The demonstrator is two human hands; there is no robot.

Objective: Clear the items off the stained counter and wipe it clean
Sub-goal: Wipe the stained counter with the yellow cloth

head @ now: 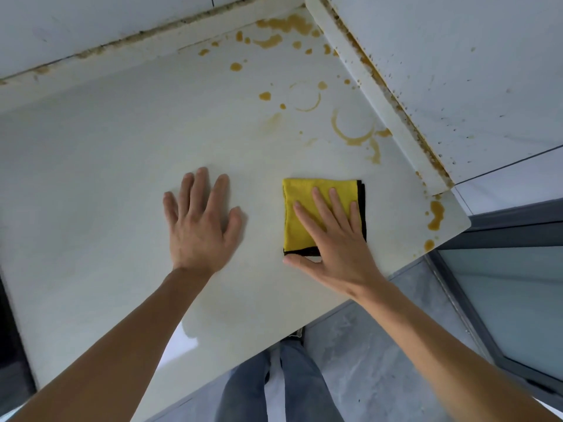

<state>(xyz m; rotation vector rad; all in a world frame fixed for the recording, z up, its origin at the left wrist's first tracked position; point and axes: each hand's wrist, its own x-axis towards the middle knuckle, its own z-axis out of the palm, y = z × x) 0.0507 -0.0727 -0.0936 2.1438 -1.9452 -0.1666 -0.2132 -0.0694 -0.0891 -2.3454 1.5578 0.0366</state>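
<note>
A folded yellow cloth (316, 214) lies flat on the counter (122, 166) under your right hand (335, 239), fingers straight and pressing. The brown stains (353, 132) spread beyond it, toward the back corner, nearer that hand. Your left hand (201, 220) rests flat, fingers spread, holding nothing.

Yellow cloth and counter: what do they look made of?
Yellow cloth: likely microfibre, judging by its fuzzy matte nap, with a black edge or backing showing; folded square under the flat right hand. Counter: pale, smooth and glossy, perhaps polished stone or a composite; it reflects light near the front edge.
</note>
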